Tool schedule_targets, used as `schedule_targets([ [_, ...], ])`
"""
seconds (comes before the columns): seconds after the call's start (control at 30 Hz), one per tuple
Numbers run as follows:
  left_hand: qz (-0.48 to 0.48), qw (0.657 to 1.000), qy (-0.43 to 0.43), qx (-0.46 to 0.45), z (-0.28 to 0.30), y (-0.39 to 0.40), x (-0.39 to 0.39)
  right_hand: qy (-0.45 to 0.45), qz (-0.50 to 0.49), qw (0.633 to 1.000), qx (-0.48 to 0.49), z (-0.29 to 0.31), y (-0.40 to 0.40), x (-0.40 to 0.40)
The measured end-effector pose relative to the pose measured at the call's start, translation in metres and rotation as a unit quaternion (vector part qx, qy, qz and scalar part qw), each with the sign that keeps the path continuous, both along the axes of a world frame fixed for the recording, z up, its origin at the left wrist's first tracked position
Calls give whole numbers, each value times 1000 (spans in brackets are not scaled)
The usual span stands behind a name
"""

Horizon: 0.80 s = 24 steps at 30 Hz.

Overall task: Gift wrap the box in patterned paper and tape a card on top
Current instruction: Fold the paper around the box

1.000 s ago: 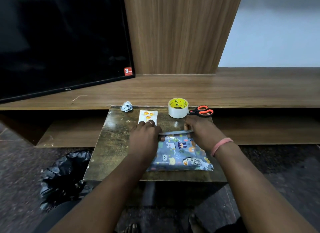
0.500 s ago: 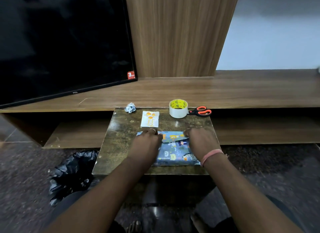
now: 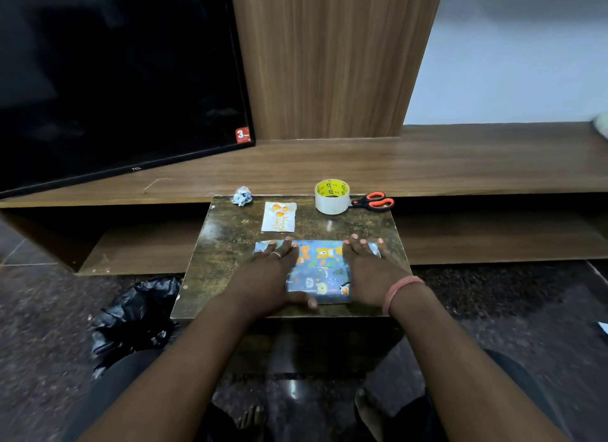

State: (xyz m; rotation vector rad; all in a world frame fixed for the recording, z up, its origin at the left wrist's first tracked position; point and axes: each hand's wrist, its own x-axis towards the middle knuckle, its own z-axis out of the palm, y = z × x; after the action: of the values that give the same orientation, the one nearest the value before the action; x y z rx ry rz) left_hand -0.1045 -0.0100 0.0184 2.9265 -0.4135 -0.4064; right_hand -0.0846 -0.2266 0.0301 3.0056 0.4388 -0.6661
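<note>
Box (image 3: 320, 270) in patterned paper sits near the table's (image 3: 223, 260) front edge, both hands (image 3: 268, 273) (image 3: 368, 270) pressing flat, fingers straight; looks light, slick and crease-prone, so I'd grip its stiff side edges.

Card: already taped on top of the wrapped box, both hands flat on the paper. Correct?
Not taped. The head view shows the card lying on the table beyond the wrapped box. The left hand and right hand do lie flat on the paper.

We press our left hand (image 3: 269, 277) and right hand (image 3: 368, 273) flat on the wrapped box (image 3: 317, 270); card (image 3: 279, 216) at twelve o'clock, on the surface (image 3: 223, 244).
</note>
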Motion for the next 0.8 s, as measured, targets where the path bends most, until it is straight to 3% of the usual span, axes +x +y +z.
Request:
schedule_targets([
  [0.17,-13,999,-18,30,-3,0,3,20,-27,998,49,3,4,2],
  [0.4,-4,998,1,60,3,-13,-1,-31,-21,999,-25,-3,10,-4],
  [0.57,-6,995,-18,94,1,-22,-6,-4,25,999,41,-2,19,-9],
  [0.7,9,998,-26,49,1,-18,-4,19,18,1000,12,-6,31,-10],
  [0.8,42,998,-49,-26,7,-12,3,-19,-1,996,83,3,27,-2],
])
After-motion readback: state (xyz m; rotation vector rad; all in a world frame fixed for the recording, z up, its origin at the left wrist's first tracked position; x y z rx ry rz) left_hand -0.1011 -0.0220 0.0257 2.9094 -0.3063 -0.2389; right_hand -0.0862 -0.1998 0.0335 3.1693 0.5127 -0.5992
